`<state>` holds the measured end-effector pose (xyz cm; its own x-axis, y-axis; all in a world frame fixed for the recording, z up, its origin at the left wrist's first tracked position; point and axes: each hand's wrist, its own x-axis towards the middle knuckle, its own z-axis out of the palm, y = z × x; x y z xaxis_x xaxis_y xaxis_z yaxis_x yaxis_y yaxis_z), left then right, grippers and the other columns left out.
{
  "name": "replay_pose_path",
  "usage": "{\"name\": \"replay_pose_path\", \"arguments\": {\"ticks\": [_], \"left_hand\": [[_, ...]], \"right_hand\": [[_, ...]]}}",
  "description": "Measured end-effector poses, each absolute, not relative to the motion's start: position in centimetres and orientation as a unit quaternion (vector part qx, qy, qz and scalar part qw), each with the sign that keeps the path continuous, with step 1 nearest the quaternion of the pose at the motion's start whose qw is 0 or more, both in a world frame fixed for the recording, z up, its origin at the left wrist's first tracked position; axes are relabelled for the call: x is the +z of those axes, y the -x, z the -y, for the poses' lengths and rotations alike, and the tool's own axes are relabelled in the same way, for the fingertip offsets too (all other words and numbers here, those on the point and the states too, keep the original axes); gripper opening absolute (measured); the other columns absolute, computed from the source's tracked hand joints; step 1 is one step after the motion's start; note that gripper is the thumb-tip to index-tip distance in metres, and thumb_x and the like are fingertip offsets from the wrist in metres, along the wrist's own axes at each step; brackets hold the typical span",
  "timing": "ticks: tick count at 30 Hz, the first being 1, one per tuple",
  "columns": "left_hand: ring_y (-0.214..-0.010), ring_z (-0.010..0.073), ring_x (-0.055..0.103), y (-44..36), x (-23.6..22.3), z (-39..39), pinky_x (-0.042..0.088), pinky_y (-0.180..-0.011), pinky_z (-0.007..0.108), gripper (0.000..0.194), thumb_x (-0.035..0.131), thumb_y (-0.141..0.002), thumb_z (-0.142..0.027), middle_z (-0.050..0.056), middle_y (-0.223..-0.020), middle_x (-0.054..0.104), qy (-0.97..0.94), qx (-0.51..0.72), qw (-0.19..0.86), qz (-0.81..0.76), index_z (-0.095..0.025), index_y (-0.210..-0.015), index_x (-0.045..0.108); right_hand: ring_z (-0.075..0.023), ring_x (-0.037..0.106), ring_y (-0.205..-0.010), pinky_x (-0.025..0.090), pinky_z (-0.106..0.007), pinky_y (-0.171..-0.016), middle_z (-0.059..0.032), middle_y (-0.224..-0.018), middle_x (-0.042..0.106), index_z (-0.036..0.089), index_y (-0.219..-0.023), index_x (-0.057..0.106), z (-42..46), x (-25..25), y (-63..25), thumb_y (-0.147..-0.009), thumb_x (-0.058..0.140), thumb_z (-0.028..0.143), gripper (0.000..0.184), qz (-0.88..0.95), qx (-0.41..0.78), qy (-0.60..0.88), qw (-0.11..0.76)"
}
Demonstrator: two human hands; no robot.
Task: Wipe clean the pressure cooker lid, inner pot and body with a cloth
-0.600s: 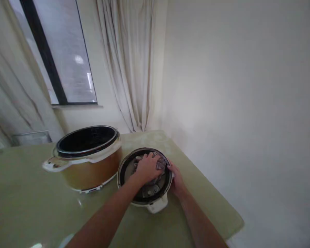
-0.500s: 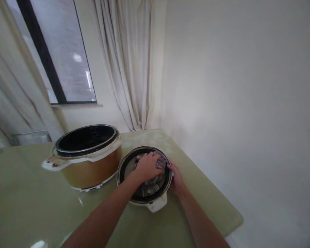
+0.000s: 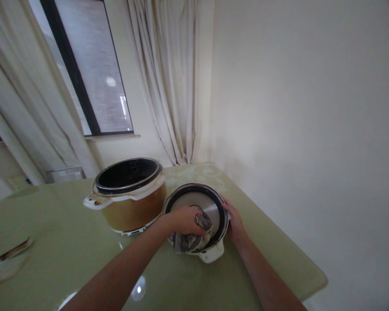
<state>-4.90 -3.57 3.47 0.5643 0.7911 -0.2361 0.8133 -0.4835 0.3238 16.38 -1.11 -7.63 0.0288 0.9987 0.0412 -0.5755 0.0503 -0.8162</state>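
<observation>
My left hand (image 3: 187, 220) is closed on a crumpled grey patterned cloth (image 3: 188, 242), pressed to the lower part of a round cooker lid (image 3: 213, 205). The lid lies with its metal inner side facing up, a black ring round it and a white handle tab (image 3: 211, 254) towards me. My right hand (image 3: 235, 218) grips the lid's right rim, thumb on top; its other fingers are partly hidden. Left of the lid stands the gold and white cooker pot (image 3: 132, 211), uncovered, with a dark inner bowl (image 3: 129, 176).
Everything rests on a glossy green table (image 3: 68, 242), whose right edge runs near a white wall (image 3: 278, 129). A thin brown-and-white item (image 3: 13, 251) lies at the far left. Behind are beige curtains (image 3: 168, 77) and a window (image 3: 94, 65).
My left hand has moved the cloth from the lid's middle down to its lower part, baring the shiny inner plate. My right hand stays on the rim. The view has shifted left.
</observation>
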Motion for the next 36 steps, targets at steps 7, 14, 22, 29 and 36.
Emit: {"name": "replay_pose_path", "arguments": {"ticks": [7, 14, 22, 29, 36], "left_hand": [[-0.127, 0.0394, 0.069, 6.6, 3.0, 4.5, 0.061, -0.098, 0.051, 0.058, 0.073, -0.091, -0.031, 0.017, -0.144, 0.063, -0.797, -0.028, 0.016, -0.604, -0.032, -0.148, 0.060], [-0.133, 0.0408, 0.062, 4.1, 1.8, 1.3, 0.060, -0.097, 0.050, 0.048, 0.048, -0.104, -0.022, 0.023, -0.148, 0.056, -0.739, 0.081, -0.007, -0.668, -0.021, -0.152, 0.053], [-0.120, 0.0301, 0.072, -0.2, 1.5, 0.2, 0.054, -0.102, 0.037, 0.042, 0.051, -0.104, -0.053, 0.012, -0.131, 0.075, -0.800, 0.160, 0.114, -0.566, -0.025, -0.129, 0.070], [-0.093, 0.0260, 0.079, 2.9, 2.3, 0.9, 0.056, -0.080, 0.030, 0.029, 0.076, -0.079, -0.047, 0.002, -0.099, 0.085, -0.861, 0.061, 0.222, -0.454, -0.028, -0.099, 0.083], [-0.115, 0.0373, 0.076, 7.6, 4.6, 1.6, 0.061, -0.091, 0.043, 0.065, 0.087, -0.063, -0.036, 0.008, -0.128, 0.080, -0.831, -0.113, 0.123, -0.531, -0.035, -0.128, 0.077]], "right_hand": [[-0.0388, 0.055, -0.149, 0.041, -0.057, -0.127, -0.0037, -0.146, 0.072, 0.031, -0.123, 0.083, 1.9, -6.5, -16.4, -0.070, 0.094, 0.050, 0.058, 0.361, 0.600, 0.327, 0.635], [-0.0369, 0.049, -0.155, 0.038, -0.060, -0.129, -0.0017, -0.153, 0.067, 0.034, -0.128, 0.081, 1.7, -7.5, -15.9, -0.074, 0.093, 0.061, 0.062, 0.395, 0.572, 0.336, 0.635], [-0.0345, 0.057, -0.149, 0.040, -0.056, -0.129, -0.0038, -0.149, 0.070, 0.032, -0.133, 0.078, 1.3, -8.3, -15.9, -0.078, 0.090, 0.060, 0.063, 0.390, 0.583, 0.327, 0.633], [-0.0377, 0.063, -0.142, 0.043, -0.056, -0.126, -0.0047, -0.139, 0.077, 0.029, -0.120, 0.084, 0.9, -8.4, -15.7, -0.069, 0.094, 0.052, 0.056, 0.343, 0.576, 0.352, 0.653], [-0.0363, 0.062, -0.142, 0.042, -0.054, -0.127, -0.0048, -0.136, 0.078, 0.029, -0.121, 0.084, 1.4, -7.7, -15.4, -0.074, 0.087, 0.040, 0.048, 0.371, 0.553, 0.358, 0.655]]}}
